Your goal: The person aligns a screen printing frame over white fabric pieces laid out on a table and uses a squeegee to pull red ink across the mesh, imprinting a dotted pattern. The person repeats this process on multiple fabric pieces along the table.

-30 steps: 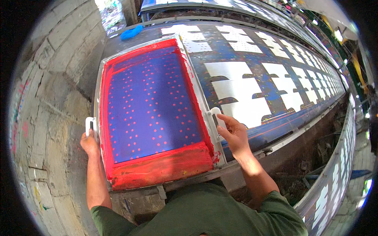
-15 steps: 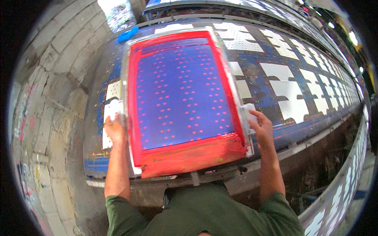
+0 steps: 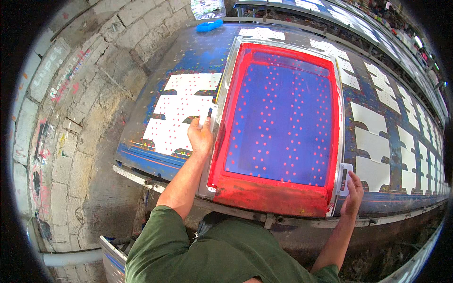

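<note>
A large screen-printing frame lies over the long table, its blue mesh dotted with red and bordered in red. Wet-looking red ink smears its near end. My left hand is closed round the white handle on the frame's left side. On the opposite side, the fingers of my right hand curl round a second white handle. Just left of the frame lie white cut-out pieces covered in small red dots. Whatever is beneath the frame is mostly hidden.
Rows of white cut-out pieces continue along the table to the right. A blue object rests at the table's far left corner. A block wall stands on the left. A metal rail runs along the table's near edge.
The frame has moved right along the table with both my hands on its handles. Red-dotted white pieces, mostly covered before, now show left of it. My view has shifted too.
</note>
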Motion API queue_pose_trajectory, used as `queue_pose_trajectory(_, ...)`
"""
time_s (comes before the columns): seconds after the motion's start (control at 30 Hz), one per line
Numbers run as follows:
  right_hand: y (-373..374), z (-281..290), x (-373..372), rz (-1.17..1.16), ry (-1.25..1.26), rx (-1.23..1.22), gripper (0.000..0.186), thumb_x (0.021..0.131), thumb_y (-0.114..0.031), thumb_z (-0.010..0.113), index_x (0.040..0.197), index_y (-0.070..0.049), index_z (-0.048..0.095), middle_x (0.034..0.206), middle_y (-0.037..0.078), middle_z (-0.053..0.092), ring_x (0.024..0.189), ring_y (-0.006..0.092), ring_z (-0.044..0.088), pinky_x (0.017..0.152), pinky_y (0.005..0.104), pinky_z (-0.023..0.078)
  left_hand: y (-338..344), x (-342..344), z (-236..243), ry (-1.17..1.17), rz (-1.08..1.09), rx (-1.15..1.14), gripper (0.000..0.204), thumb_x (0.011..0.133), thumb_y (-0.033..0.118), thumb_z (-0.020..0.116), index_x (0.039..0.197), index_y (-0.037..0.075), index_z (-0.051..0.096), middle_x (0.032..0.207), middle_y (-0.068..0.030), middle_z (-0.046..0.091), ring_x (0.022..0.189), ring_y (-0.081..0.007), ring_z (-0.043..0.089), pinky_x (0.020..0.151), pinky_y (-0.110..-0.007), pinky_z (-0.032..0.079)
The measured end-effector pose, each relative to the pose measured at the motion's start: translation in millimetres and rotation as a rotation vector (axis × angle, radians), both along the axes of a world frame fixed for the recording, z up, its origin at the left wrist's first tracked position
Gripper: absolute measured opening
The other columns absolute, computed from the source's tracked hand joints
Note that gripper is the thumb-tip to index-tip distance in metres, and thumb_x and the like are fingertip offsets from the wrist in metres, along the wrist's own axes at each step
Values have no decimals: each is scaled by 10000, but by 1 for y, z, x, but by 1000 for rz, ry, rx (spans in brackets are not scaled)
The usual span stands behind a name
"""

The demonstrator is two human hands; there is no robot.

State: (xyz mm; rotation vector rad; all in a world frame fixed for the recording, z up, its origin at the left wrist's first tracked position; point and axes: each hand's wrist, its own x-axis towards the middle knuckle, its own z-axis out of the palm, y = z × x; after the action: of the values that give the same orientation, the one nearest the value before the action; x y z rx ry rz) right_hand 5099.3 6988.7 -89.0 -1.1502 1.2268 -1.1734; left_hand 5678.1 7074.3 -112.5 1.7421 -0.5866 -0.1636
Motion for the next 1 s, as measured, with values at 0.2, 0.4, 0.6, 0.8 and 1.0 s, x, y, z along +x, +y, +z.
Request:
queue_pose_trajectory(0.2, -3, -9, -20, 20, -36, -11, 521, 1013, -146, 751, 1486, 46, 646, 1374, 110, 730, 1099, 169, 679, 981, 336, 523, -4, -11, -3, -17, 9, -11, 129, 1079, 94, 732, 1136, -19, 755, 995, -63, 775, 897, -125, 680, 801, -329, 551)
queue_pose_trajectory(0.4, -5, -7, -20, 104, -44, 6, 509, 1018, -143, 736, 1483, 45, 644, 1355, 108, 727, 1085, 165, 677, 960, 331, 528, -4, -8, -6, -25, 13, 7, 132, 1081, 96, 725, 1145, -16, 756, 995, -57, 771, 890, -119, 672, 796, -328, 546)
queue_pose_trajectory(0.6, -2, -9, -19, 86, -12, -9, 579, 956, -208, 783, 1465, 38, 661, 1356, 128, 719, 1140, 198, 671, 975, 356, 516, -6, -5, -17, -49, 12, -28, 205, 1061, 156, 750, 1135, -35, 762, 926, -129, 783, 851, -192, 711, 788, -397, 559)
queue_pose_trajectory(0.8, 1, -6, -16, 33, -18, -42, 553, 960, -182, 766, 1453, 47, 667, 1339, 130, 725, 1127, 193, 683, 966, 346, 524, -4, -5, -13, -209, 27, -74, 188, 1059, 132, 742, 1123, -44, 750, 971, -160, 783, 881, -213, 725, 811, -407, 565)
queue_pose_trajectory(1.0, -3, -9, -14, 30, -75, -2, 491, 1008, -148, 722, 1450, 59, 673, 1344, 121, 738, 1109, 174, 686, 993, 341, 529, -5, -6, 3, -99, 9, -22, 191, 1071, 134, 729, 1115, -53, 734, 959, -150, 775, 891, -207, 720, 813, -394, 564)
